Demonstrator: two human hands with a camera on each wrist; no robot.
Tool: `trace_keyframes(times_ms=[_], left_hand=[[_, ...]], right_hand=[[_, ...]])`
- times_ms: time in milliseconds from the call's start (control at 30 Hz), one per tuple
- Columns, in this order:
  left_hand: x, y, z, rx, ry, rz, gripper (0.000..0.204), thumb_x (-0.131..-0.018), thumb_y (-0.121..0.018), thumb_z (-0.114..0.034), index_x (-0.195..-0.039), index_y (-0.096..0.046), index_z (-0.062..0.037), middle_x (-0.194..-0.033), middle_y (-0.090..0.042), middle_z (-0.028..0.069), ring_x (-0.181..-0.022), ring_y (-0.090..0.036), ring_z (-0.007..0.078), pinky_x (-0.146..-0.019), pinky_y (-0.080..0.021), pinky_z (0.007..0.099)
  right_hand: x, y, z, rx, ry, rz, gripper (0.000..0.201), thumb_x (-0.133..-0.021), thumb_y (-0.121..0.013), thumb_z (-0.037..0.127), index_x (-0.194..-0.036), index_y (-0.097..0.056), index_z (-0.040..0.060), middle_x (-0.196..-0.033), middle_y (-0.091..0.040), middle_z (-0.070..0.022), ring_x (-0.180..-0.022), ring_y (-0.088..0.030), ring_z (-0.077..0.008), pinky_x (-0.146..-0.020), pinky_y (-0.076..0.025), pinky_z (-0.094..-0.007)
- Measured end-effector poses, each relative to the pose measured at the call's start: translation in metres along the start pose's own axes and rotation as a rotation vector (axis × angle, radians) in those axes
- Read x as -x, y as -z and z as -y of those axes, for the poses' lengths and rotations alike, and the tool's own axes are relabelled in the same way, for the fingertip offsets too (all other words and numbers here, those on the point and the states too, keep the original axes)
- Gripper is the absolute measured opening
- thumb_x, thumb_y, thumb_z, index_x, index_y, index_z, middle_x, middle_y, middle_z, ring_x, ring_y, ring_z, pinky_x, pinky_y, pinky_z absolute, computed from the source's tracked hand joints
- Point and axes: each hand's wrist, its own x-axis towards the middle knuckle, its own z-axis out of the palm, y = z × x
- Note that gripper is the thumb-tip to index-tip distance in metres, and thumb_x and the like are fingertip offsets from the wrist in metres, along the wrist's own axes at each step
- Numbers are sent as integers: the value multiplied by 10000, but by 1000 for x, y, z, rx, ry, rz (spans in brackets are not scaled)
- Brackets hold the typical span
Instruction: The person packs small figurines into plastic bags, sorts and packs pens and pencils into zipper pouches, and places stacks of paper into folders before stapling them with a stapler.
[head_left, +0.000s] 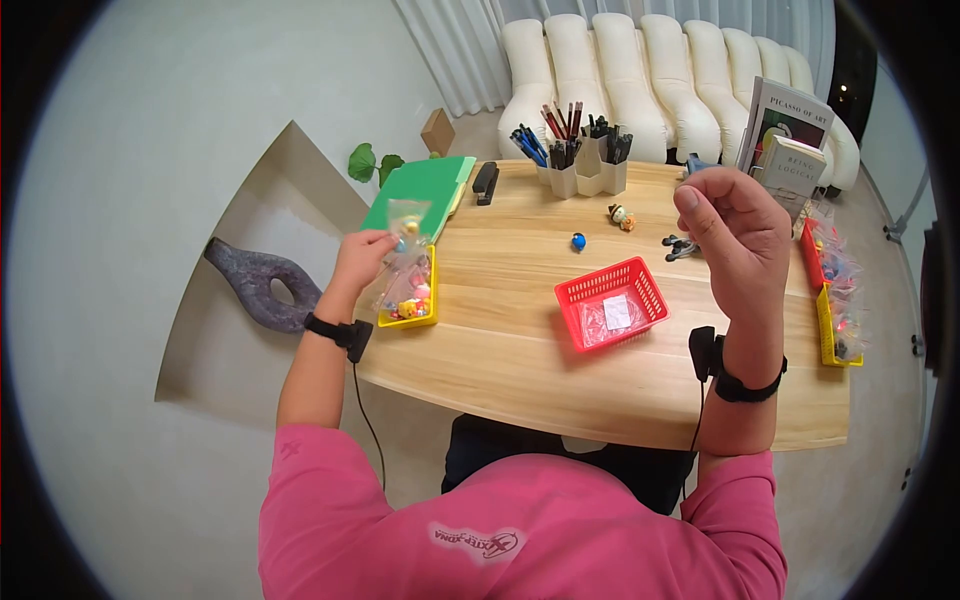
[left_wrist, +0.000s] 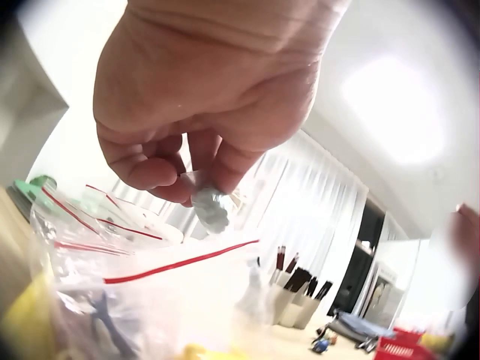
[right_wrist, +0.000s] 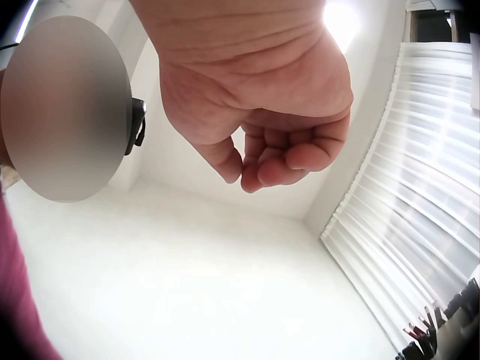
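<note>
My left hand [head_left: 362,262] pinches a small clear plastic bag [head_left: 408,218] between thumb and fingers, over a yellow basket [head_left: 434,290]. Small yellow and blue items show through the plastic. In the left wrist view, a pale, lumpy piece [left_wrist: 213,210] shows at the fingertips of that hand. Beneath it, clear zip bags [left_wrist: 180,281] with red seals and small toys fill the basket. My right hand [head_left: 738,225] is raised over the right side of the table, its fingers loosely curled, thumb tip close to the index fingertip, and nothing visible in its grasp.
A red basket [head_left: 650,277] with a clear bag and white slip stands mid-table. Behind it lie a blue ball [head_left: 578,241], a small figurine [head_left: 621,216] and a grey toy [head_left: 679,247]. Pen holders [head_left: 590,175], green folder [head_left: 415,190], books [head_left: 785,150] and more baskets [head_left: 826,330] line the edges.
</note>
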Motion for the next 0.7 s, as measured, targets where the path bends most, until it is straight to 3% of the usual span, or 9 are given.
trace_keyframes(times_ms=[33, 100, 233, 300, 433, 500, 633, 700], left_hand=[[2, 3, -1, 0, 3, 1, 261, -957, -769, -226, -970, -817, 31, -904, -790, 92, -754, -708, 214, -715, -559, 362], [7, 12, -5, 260, 342, -35, 247, -972, -785, -201, -969, -817, 43, -903, -779, 53, -750, -677, 135, -673, -545, 306], [28, 12, -6, 250, 335, -87, 186, -946, -811, -168, -969, -822, 17, -886, -778, 50, -734, -658, 107, -662, -533, 271], [34, 11, 10, 179, 256, -7, 172, -940, -819, -159, -942, -820, 13, -852, -773, 38, -715, -653, 116, -663, -532, 273], [44, 10, 27, 122, 277, 40, 179, -922, -835, -165, -918, -819, 13, -829, -772, 48, -705, -659, 126, -674, -541, 285], [47, 5, 36, -147, 162, -7, 196, -900, -852, -175, -898, -821, 18, -810, -768, 66, -712, -671, 135, -686, -551, 301], [40, 6, 60, -197, 237, 13, 233, -863, -879, -208, -888, -803, 11, -797, -761, 77, -729, -688, 149, -688, -558, 316], [38, 11, 67, -193, 267, 14, 286, -836, -887, -217, -992, -764, -10, -868, -752, 60, -774, -694, 158, -709, -560, 309]], right_hand=[[0, -1, -1, -3, 10, 4, 135, -1029, -771, 99, -1040, -723, -27, -846, -681, 29, -750, -574, -16, -656, -446, -187], [0, -2, -3, -5, -6, 22, 136, -1028, -772, 100, -1039, -723, -27, -853, -684, 29, -766, -585, -19, -675, -458, -189], [1, -4, -2, 38, -11, 70, 133, -1028, -772, 103, -1032, -726, -21, -859, -696, 25, -782, -609, -26, -696, -478, -199], [1, -5, -1, 49, -10, 75, 129, -1028, -771, 103, -1029, -726, -19, -857, -699, 24, -782, -615, -29, -699, -483, -203], [1, -7, -3, 63, -19, 82, 123, -1028, -769, 100, -1020, -727, -15, -848, -706, 19, -778, -625, -37, -700, -491, -211], [2, -10, -5, 71, -17, 85, 127, -1025, -772, 104, -1015, -727, -15, -836, -701, 23, -769, -617, -34, -696, -489, -210], [2, -9, -4, 142, -54, 132, 145, -1019, -782, 119, -994, -729, -14, -803, -687, 33, -742, -592, -24, -679, -481, -209], [2, -9, -3, 149, -58, 130, 147, -1015, -785, 120, -993, -729, -14, -797, -685, 36, -736, -586, -23, -673, -478, -209]])
